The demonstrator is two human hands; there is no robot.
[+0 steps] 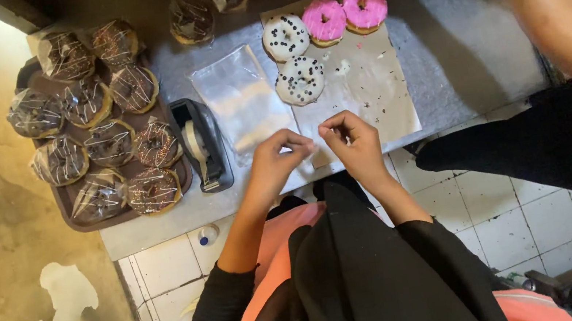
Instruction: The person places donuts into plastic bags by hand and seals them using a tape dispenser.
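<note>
A grey counter (463, 49) filled the upper frame, seen from above by a person in black sleeves and a pink apron. At nine o'clock lay a brown tray (72, 211) crowded with chocolate doughnuts (110, 141), each wrapped in clear film. At twelve o'clock a sheet of brown paper (381, 96) carried two white-iced doughnuts (300, 80) with dark sprinkles and two pink-iced ones (344, 14). Left of it rested a stack of clear plastic bags (241, 100), and beside that a black tape dispenser (202, 146). At the centre, over the counter's near edge, the left hand (275, 160) and right hand (353, 140) met, fingers pinched narrow on what seemed a small strip of clear tape (316, 143), too faint to confirm. Handling it well likely meant holding it taut by the tips only, sticky side away from the fingers. Another person's bare arm (555, 22) reached in at two o'clock.
</note>
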